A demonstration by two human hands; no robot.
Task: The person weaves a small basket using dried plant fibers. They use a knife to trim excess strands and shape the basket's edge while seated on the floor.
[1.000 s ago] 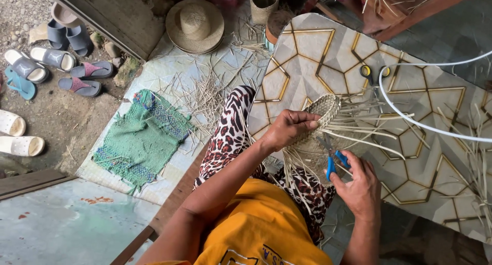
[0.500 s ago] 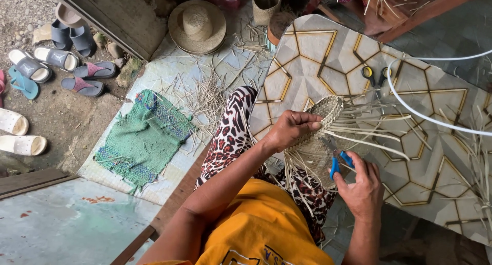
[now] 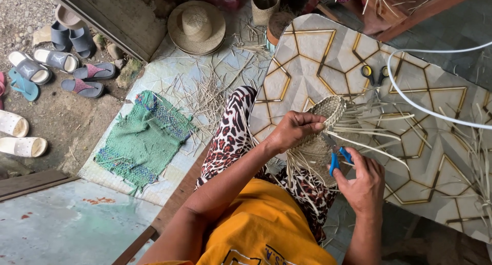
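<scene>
Little moved: left hand [image 3: 296,129] still clamps woven basket [image 3: 320,134] near desk [image 3: 307,45] edge; right hand [image 3: 365,180] closed on blue scissors [image 3: 335,160], probably trimming; cut close, steady.

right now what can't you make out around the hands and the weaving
Head view only:
- Blades of the blue-handled scissors: hidden among the strips, below the right hand.
- Near side of the woven basket: covered by the left hand.
- Ends of the white cord: cut off by the right edge.
- Yellow-handled scissors: too small to tell open or closed.
</scene>
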